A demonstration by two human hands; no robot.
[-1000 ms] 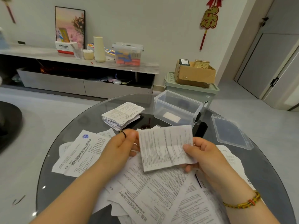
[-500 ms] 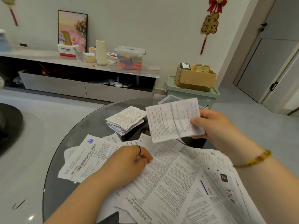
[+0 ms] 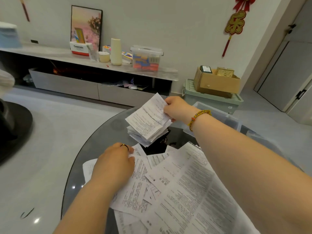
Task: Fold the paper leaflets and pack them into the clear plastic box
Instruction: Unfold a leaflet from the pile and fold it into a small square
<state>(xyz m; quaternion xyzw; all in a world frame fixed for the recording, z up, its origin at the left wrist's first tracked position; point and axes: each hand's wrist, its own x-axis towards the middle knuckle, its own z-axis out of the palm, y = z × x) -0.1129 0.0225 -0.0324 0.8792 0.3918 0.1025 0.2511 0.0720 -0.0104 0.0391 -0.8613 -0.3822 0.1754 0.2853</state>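
Fingers (image 3: pixel 168 107), right hand (image 3: pixel 178 108): pinch folded leaflet (image 3: pixel 148 117), now down at folded stack (image 3: pixel 145 138) | left hand (image 3: pixel 114 166): relaxed on loose sheets (image 3: pixel 185 191)

Sprawling over the near side of the table (image 3: pixel 94 141) as a heap of unfolded leaflets (image 3: pixel 185 191), overlapping one another. Resting on the heap's left edge with the left hand (image 3: pixel 116 164). Sitting beyond the heap as a stack of folded leaflets (image 3: pixel 145 135). Holding one folded leaflet (image 3: pixel 150 114) over that stack by its right edge, in the right hand (image 3: pixel 177 108). Standing further right, behind the right forearm, as the clear plastic box (image 3: pixel 224 115). Running along the far wall as a low cabinet (image 3: pixel 84 61), with a cardboard box (image 3: pixel 217 83) sitting on a lidded bin (image 3: pixel 189 88) to its right.
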